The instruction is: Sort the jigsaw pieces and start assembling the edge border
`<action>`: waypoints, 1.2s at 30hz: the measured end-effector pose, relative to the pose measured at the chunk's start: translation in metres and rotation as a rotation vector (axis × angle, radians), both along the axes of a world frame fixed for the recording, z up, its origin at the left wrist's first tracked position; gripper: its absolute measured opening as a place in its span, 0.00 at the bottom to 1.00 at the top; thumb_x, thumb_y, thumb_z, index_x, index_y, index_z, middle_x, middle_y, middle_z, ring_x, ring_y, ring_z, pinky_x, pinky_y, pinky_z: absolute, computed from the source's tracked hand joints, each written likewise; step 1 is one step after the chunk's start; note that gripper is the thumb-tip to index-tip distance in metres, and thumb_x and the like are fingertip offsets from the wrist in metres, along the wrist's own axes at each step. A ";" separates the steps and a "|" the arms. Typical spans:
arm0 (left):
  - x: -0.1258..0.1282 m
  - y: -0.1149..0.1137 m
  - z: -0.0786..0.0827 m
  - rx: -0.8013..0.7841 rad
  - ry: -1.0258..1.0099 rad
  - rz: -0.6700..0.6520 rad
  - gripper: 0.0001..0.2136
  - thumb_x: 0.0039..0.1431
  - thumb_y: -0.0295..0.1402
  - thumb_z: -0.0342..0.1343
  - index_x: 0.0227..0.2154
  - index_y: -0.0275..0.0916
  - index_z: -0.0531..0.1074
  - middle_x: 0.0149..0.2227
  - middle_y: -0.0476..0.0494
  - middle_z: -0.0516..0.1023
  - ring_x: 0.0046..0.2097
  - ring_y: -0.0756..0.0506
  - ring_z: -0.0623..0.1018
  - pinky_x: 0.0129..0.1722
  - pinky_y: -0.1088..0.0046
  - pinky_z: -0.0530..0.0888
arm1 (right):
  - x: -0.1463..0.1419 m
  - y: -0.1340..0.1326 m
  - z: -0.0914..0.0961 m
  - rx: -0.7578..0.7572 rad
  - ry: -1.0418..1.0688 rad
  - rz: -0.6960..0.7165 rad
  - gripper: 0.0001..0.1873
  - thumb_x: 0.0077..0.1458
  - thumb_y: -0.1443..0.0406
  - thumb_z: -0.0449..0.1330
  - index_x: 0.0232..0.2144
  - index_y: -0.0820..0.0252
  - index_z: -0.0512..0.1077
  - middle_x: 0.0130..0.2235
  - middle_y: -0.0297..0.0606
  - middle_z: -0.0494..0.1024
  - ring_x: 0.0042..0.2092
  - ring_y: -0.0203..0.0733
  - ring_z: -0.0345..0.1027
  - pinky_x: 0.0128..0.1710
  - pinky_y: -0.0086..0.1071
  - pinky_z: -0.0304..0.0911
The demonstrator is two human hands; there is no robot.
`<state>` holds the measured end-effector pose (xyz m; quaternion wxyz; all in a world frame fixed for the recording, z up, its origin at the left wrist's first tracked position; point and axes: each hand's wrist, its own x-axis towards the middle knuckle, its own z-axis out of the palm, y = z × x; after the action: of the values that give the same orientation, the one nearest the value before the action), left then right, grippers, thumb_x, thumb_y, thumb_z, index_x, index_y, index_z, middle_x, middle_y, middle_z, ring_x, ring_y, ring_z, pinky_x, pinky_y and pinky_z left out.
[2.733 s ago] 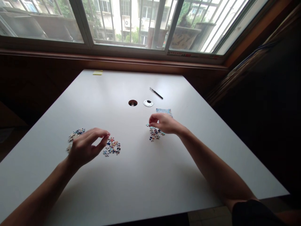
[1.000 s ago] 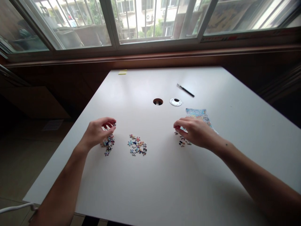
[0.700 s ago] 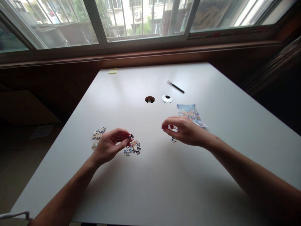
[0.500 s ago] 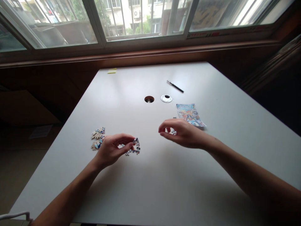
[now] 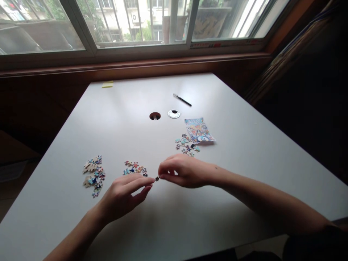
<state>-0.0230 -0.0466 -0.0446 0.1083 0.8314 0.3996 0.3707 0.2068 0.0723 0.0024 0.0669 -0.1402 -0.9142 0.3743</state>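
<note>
Through my feed I see a white desk [image 5: 122, 116], a yellow note [image 5: 107, 84] at ten o'clock, a blue sheet [image 5: 199, 131] with multicoloured print at three, a dark puzzle piece [image 5: 157, 178] at seven, tan and multicoloured puzzle pieces [image 5: 100, 176] at eight.

We look across a pale surface [image 5: 122, 112] toward a wide framed window [image 5: 136, 25], barred outside, whose daylight glosses the far end; below its reddish-brown sill [image 5: 136, 67], the wall [image 5: 46, 96] lies in shadow, and we glimpse floor [image 5: 263, 248] at lower right
</note>
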 end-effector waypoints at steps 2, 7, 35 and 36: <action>-0.005 0.002 0.001 0.026 -0.008 0.022 0.15 0.57 0.17 0.60 0.45 0.38 0.76 0.38 0.43 0.83 0.38 0.48 0.82 0.42 0.73 0.80 | 0.007 0.019 0.002 0.051 0.026 -0.117 0.10 0.62 0.67 0.56 0.38 0.60 0.78 0.33 0.38 0.80 0.33 0.35 0.69 0.34 0.29 0.59; -0.015 0.007 0.002 0.044 -0.014 0.034 0.15 0.57 0.16 0.59 0.44 0.38 0.76 0.37 0.43 0.83 0.38 0.47 0.82 0.43 0.72 0.80 | 0.031 0.081 -0.016 0.131 0.050 -0.601 0.12 0.60 0.59 0.59 0.34 0.59 0.80 0.31 0.36 0.80 0.30 0.35 0.67 0.32 0.31 0.59; -0.022 0.009 0.003 0.063 0.022 0.080 0.14 0.57 0.18 0.58 0.44 0.40 0.76 0.37 0.43 0.83 0.38 0.46 0.81 0.44 0.68 0.79 | 0.035 0.109 -0.050 0.245 -0.120 -0.779 0.09 0.51 0.60 0.64 0.27 0.59 0.78 0.37 0.38 0.74 0.35 0.38 0.66 0.40 0.35 0.62; -0.022 0.009 0.003 0.057 0.026 0.078 0.14 0.57 0.19 0.58 0.44 0.40 0.76 0.37 0.43 0.83 0.39 0.46 0.81 0.44 0.67 0.78 | 0.035 0.109 -0.052 0.249 -0.125 -0.780 0.09 0.51 0.59 0.64 0.27 0.59 0.78 0.36 0.38 0.74 0.35 0.38 0.66 0.40 0.35 0.62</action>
<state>-0.0452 -0.0377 -0.0419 0.0650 0.8226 0.4222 0.3752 0.2419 0.1811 -0.0492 0.1646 -0.4893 -0.8332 0.1982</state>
